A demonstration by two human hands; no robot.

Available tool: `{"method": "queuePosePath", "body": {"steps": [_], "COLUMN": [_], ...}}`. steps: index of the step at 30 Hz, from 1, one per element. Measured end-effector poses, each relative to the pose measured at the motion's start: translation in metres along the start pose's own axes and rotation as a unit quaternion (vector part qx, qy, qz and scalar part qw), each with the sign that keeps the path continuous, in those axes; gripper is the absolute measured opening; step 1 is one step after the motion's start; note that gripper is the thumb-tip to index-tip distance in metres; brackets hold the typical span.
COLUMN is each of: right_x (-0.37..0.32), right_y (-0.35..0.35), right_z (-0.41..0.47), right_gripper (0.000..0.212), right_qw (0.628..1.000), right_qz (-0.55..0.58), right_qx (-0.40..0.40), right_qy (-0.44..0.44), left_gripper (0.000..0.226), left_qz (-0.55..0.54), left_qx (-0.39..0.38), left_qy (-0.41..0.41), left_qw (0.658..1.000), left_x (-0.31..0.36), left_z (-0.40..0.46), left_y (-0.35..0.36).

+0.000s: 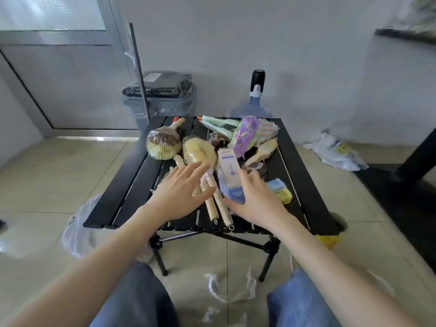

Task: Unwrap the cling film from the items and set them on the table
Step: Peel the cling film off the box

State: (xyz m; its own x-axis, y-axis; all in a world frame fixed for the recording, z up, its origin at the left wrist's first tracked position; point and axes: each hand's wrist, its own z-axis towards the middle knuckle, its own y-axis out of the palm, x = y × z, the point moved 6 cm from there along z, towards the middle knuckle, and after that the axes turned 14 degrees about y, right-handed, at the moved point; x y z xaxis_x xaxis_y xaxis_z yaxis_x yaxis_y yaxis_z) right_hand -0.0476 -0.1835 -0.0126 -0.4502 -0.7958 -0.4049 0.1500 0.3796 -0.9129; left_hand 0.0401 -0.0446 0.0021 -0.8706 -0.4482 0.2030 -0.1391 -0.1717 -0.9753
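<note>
I have both hands out over the near half of the black folding table (132, 185). My left hand (181, 194) is spread flat, fingers straight, hovering over the wrapped wooden-handled brushes (213, 199) near the front edge and holding nothing. My right hand (253, 201) has its fingers curving onto the lower end of the film-wrapped white and blue carton (227, 171) at the middle of the table; whether it truly grips yet I cannot tell. I judge the carton light and fairly stiff, its film slick and clingy, so I would hold the body at its flat sides and pick at a loose film edge near one end.
</note>
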Motion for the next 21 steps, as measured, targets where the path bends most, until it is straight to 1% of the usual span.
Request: {"method": "queuePosePath", "body": {"steps": [2,3,6,8,11,15,18,20,21], "right_x": [0.001,0.001,-0.005,-0.004,0.000,0.007,0.011,0.012,0.013], "right_y": [-0.002,-0.001,-0.002,-0.005,-0.007,-0.015,-0.026,-0.033,-0.035], "right_z": [-0.007,-0.010,-0.018,-0.019,-0.023,-0.029,-0.035,-0.043,-0.049], "right_gripper": [0.075,0.072,0.057,0.053,0.047,0.039,0.036,0.032,0.031], "right_qw": [1.000,0.999,0.998,0.996,0.991,0.979,0.958,0.935,0.925], "right_qz": [0.005,0.006,0.019,0.037,0.081,0.138,0.237,0.323,0.357], "right_qx": [0.005,0.010,0.048,0.079,0.094,0.137,0.151,0.136,0.118], "right_qy": [0.030,0.034,0.024,0.029,0.057,0.060,0.055,0.050,0.049], "left_gripper": [0.086,0.087,0.073,0.065,0.063,0.064,0.064,0.063,0.063], "left_qz": [0.008,0.012,0.014,0.017,0.005,-0.020,-0.085,-0.171,-0.221], "left_qx": [0.009,0.015,0.033,0.035,0.044,0.079,0.097,0.106,0.116], "left_qy": [0.012,0.016,0.029,0.033,0.040,0.054,0.049,0.029,0.021], "left_qw": [1.000,1.000,0.999,0.999,0.998,0.995,0.990,0.979,0.968], "left_x": [0.006,0.009,0.019,0.025,0.031,0.034,0.039,0.042,0.044], "left_z": [-0.009,-0.014,-0.023,-0.027,-0.030,-0.027,-0.024,-0.021,-0.019], "left_y": [-0.001,0.000,0.001,-0.002,-0.005,-0.007,-0.003,0.002,0.004]}}
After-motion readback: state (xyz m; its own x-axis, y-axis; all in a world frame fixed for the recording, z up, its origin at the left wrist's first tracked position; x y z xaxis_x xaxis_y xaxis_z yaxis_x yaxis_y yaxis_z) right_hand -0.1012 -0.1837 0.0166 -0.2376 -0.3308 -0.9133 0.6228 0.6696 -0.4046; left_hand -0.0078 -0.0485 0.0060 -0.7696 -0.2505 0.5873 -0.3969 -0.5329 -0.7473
